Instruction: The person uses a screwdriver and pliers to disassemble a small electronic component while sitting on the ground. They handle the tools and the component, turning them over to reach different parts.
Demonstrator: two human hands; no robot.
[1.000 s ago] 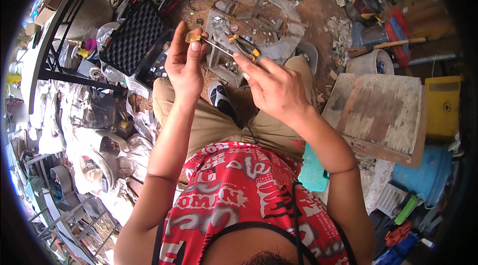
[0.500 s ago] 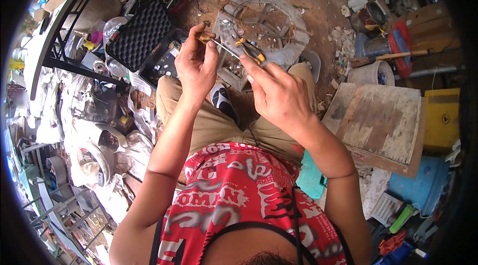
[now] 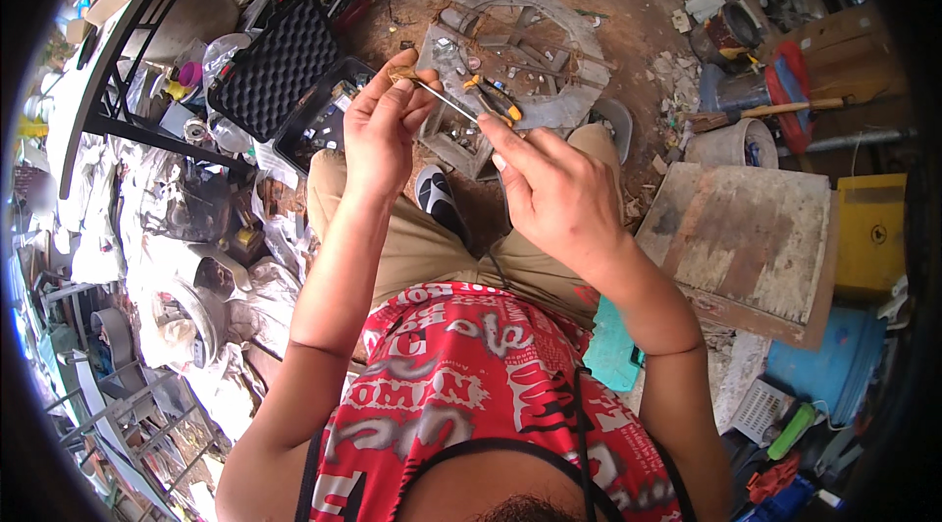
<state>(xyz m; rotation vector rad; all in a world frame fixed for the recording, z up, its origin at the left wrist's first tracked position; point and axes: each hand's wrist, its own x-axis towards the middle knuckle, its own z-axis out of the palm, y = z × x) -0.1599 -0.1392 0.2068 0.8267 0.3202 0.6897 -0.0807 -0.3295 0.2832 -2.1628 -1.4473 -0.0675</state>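
Note:
Raised in front of my lap, my left hand [image 3: 378,144] pinches a small brownish, brass-like piece [image 3: 403,75] between thumb and fingertips. Its exact kind is too small to make out. My right hand [image 3: 561,183] is closed round a screwdriver [image 3: 450,101]; the handle is hidden in the palm, and the index finger lies along the thin metal shaft. The tip of the shaft reaches the small piece, at or very near touching it. Beyond the hands, yellow-and-black pliers [image 3: 497,100] lie by the round grey frame [image 3: 579,41] on the ground.
To the left stands an open black case [image 3: 270,76] with foam in its lid and small parts inside. A worn wooden board [image 3: 741,237] lies at the right, near a yellow box [image 3: 871,233] and a blue container [image 3: 824,355]. A teal case [image 3: 616,345] sits beside my right hip.
My left hand has turned and its fingers have curled in, so the small piece shows more. The right hand and the screwdriver have shifted only slightly.

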